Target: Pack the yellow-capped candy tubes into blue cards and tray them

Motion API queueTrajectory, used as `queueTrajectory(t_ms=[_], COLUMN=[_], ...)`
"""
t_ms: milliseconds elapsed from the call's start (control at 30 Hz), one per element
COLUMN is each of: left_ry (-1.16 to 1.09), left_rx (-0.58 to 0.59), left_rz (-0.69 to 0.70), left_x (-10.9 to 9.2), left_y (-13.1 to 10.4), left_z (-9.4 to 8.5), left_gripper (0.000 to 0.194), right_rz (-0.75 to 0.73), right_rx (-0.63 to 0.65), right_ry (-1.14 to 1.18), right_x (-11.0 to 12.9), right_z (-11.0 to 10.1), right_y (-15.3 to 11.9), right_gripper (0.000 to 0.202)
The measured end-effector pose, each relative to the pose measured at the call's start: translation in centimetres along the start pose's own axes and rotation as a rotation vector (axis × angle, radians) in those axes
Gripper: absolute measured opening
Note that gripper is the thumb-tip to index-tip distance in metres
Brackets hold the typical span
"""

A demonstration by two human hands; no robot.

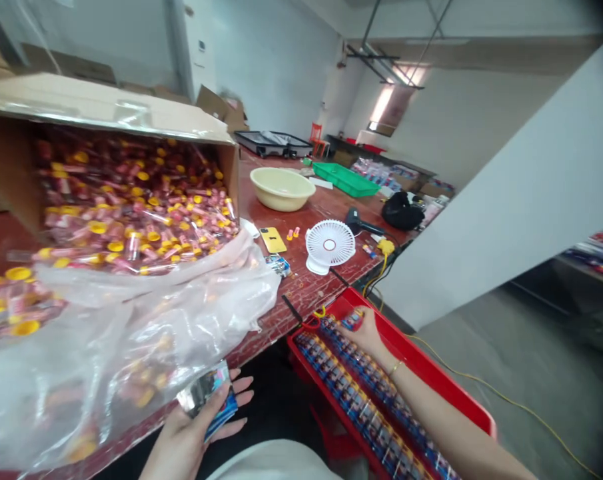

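In my left hand, low in the view, lies a small stack of shiny blue and silver packets, with the thumb pressed over them. My right hand reaches into the red tray and grips a small blue and red packaged item near the tray's far end. Rows of small packaged items with blue, red and yellow parts line the tray. Left of the hands, a cardboard box on its side holds many clear pink tubes with yellow caps.
Clear plastic sheeting drapes over the table edge. On the red table are a yellow phone, a white fan, a cream basin and a green tray. A yellow cable crosses the floor.
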State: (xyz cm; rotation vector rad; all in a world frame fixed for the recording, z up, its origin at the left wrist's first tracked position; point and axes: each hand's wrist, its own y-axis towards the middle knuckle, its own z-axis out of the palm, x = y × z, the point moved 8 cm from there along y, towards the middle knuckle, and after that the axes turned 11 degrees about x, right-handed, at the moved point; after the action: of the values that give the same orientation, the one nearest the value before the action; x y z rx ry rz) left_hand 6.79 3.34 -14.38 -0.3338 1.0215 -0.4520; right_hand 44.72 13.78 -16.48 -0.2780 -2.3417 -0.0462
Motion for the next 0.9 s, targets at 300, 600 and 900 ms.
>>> queueTrajectory(t_ms=[300,600,900], left_ry=[0.015,-0.105,-0.105], left_rx=[-0.119,-0.176,-0.383], left_rz=[0.004,0.096,0.263], left_x=[-0.5,-1.7,-3.8], left_y=[1.5,-0.5,-3.4], left_z=[0.1,-1.4,-5.8], left_gripper=[0.057,0.048,0.054], right_rz=[0.294,-0.381,-0.957], right_rx=[0.013,-0.183,0.475], right_ry=[-0.238,-0.151,0.022], right_x=[-12.1,3.7,41.5], right_z=[4.0,3.1,22.9], right_y=[-0.6,-1.4,0.7], right_gripper=[0.055,0.049,0.015])
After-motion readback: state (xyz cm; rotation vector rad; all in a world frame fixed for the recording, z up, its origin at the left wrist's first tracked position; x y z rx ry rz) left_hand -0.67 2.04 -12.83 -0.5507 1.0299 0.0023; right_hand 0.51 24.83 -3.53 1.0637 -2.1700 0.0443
